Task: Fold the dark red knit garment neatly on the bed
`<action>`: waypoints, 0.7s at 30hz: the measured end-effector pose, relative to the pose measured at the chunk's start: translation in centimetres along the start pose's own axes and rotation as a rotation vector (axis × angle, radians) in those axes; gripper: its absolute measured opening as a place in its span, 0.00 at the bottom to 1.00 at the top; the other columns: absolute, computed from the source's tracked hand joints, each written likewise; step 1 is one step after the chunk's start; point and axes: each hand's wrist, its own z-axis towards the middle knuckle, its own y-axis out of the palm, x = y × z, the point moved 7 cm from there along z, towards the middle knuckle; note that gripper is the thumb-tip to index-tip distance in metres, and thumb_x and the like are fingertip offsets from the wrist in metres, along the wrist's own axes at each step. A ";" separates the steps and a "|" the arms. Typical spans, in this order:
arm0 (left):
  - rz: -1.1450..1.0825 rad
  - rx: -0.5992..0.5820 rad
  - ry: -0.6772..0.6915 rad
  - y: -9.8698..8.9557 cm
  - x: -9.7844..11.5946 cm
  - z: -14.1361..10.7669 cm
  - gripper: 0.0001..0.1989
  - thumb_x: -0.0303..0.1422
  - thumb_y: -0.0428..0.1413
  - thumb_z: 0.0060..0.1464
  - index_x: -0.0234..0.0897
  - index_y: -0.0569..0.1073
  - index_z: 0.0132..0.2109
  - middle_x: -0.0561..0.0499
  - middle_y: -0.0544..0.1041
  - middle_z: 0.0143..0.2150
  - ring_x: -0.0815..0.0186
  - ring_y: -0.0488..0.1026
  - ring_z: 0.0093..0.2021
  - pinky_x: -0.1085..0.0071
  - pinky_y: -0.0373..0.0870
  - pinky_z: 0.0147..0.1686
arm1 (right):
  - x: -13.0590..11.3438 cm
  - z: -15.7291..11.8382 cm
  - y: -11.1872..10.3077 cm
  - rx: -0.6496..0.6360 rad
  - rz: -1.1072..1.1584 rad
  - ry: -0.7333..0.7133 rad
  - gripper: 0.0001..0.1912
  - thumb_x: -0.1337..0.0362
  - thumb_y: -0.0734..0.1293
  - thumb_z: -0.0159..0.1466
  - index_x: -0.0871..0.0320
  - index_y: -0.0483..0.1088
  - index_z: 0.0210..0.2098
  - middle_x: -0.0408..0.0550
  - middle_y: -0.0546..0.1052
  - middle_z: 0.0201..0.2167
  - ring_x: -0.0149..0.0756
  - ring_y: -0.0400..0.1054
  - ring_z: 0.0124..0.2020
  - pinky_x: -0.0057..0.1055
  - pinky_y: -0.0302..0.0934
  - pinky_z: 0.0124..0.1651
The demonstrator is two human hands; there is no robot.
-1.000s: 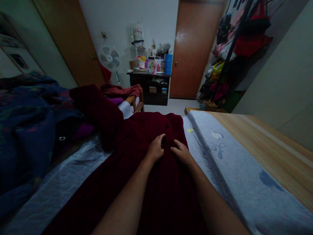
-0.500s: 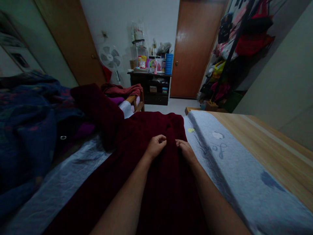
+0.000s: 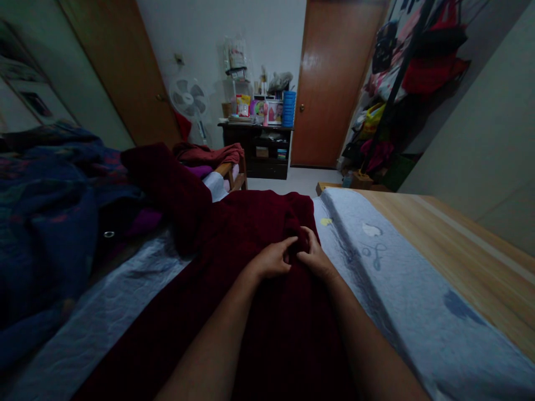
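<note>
A dark red plush garment (image 3: 234,234) lies spread over the bed, one sleeve-like part (image 3: 167,178) reaching out to the upper left. My left hand (image 3: 276,259) has its thumb and fingers curled around a raised fold near the garment's upper middle. Close by on the right, my right hand (image 3: 314,257) pinches the same bunched fold between thumb and fingers. Some fingertips of both hands are hidden in the cloth. The garment's lower part runs beneath my forearms toward me and is very dark.
Blue patterned bedding (image 3: 50,223) is heaped on the left. A pale blue mattress cover (image 3: 401,278) and a wooden board (image 3: 468,239) lie on the right. Beyond are a fan (image 3: 189,99), a dark cabinet (image 3: 254,150), a wooden door (image 3: 334,83) and hanging bags (image 3: 430,75).
My hands have come closer together. The left hand has moved right and slightly toward me, and a fold of the garment is now bunched up between both hands.
</note>
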 end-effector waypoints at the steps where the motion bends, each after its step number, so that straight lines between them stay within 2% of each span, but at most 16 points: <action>1: -0.039 -0.001 -0.011 -0.2 -0.4 0.0 0.39 0.27 0.58 0.43 0.39 0.59 0.64 0.54 0.73 0.32 0.69 0.69 0.29 0.74 0.66 0.31 | 0.1 0.0 0.0 -0.009 0.024 0.013 0.41 0.68 0.63 0.46 0.53 0.50 0.59 0.50 0.67 0.54 0.41 0.64 0.54 0.39 0.57 0.56; 3: -0.111 0.065 -0.028 -1.3 -1.2 0.1 0.37 0.24 0.56 0.42 0.39 0.61 0.62 0.55 0.71 0.33 0.71 0.68 0.29 0.75 0.66 0.31 | 0.2 -0.1 0.0 -0.011 0.066 0.031 0.43 0.69 0.61 0.45 0.53 0.49 0.60 0.50 0.66 0.57 0.41 0.62 0.56 0.38 0.57 0.57; 6: -0.155 0.197 -0.040 -2.7 -2.2 0.0 0.37 0.23 0.58 0.41 0.40 0.62 0.60 0.51 0.71 0.40 0.69 0.69 0.35 0.73 0.68 0.35 | 0.2 -0.2 -0.1 0.002 0.081 0.046 0.43 0.69 0.61 0.44 0.53 0.50 0.61 0.49 0.65 0.58 0.42 0.62 0.57 0.39 0.57 0.58; 9: -0.114 0.212 -0.021 -2.6 -2.3 0.1 0.40 0.25 0.63 0.37 0.39 0.62 0.61 0.45 0.69 0.50 0.62 0.70 0.45 0.66 0.68 0.45 | 0.4 -0.2 -0.1 0.008 0.119 0.051 0.43 0.68 0.60 0.44 0.53 0.51 0.61 0.48 0.66 0.58 0.42 0.62 0.57 0.39 0.57 0.58; 13: 0.068 0.224 0.000 -2.0 -2.0 0.2 0.46 0.27 0.65 0.35 0.36 0.58 0.63 0.40 0.65 0.57 0.56 0.65 0.55 0.61 0.62 0.55 | 0.9 0.0 -0.2 0.028 0.183 0.085 0.43 0.68 0.60 0.43 0.53 0.52 0.60 0.47 0.66 0.58 0.44 0.62 0.56 0.40 0.58 0.57; 15: 0.140 0.236 -0.004 -1.8 -2.0 0.4 0.45 0.27 0.64 0.36 0.35 0.57 0.63 0.41 0.67 0.55 0.57 0.66 0.53 0.62 0.63 0.53 | 0.9 0.1 -0.3 0.041 0.195 0.093 0.43 0.68 0.60 0.42 0.54 0.53 0.60 0.48 0.66 0.58 0.45 0.61 0.57 0.39 0.58 0.57; 17: 0.196 0.250 -0.036 -1.6 -2.3 0.5 0.41 0.27 0.61 0.38 0.35 0.59 0.62 0.45 0.72 0.48 0.60 0.71 0.46 0.66 0.66 0.46 | 0.7 0.1 -0.3 0.051 0.190 0.091 0.43 0.68 0.59 0.41 0.54 0.54 0.60 0.47 0.68 0.56 0.45 0.61 0.57 0.40 0.59 0.56; 21: 0.296 0.301 -0.134 -1.7 -3.0 0.6 0.24 0.27 0.56 0.45 0.37 0.69 0.52 0.53 0.74 0.32 0.65 0.72 0.31 0.72 0.65 0.34 | 0.5 -0.1 -0.3 0.055 0.152 0.114 0.44 0.67 0.58 0.41 0.54 0.54 0.60 0.47 0.69 0.55 0.46 0.64 0.54 0.39 0.62 0.51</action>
